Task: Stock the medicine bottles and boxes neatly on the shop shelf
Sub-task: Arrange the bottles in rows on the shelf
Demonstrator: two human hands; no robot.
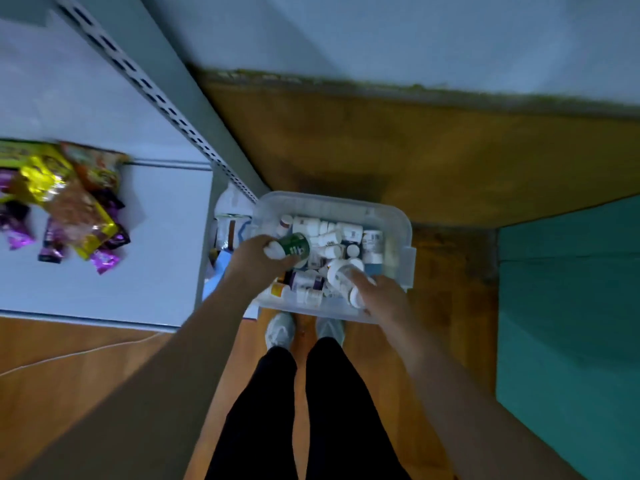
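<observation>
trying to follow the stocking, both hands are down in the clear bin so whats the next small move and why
Probably lift both hands out toward the shelf: the left hand already grips a green-label bottle, the right hand a white bottle, both still over the bin.

Wooden floor [433,161] here, kinda orange-brown. A clear plastic bin [401,233] sits right on it, just beside the foot of the shelf upright, full of medicine bottles. A teal mat [568,306] covers the floor off to the right. On the left, the low white shelf [166,244] has a messy heap of shiny snack packets [69,206] lying on it.
</observation>
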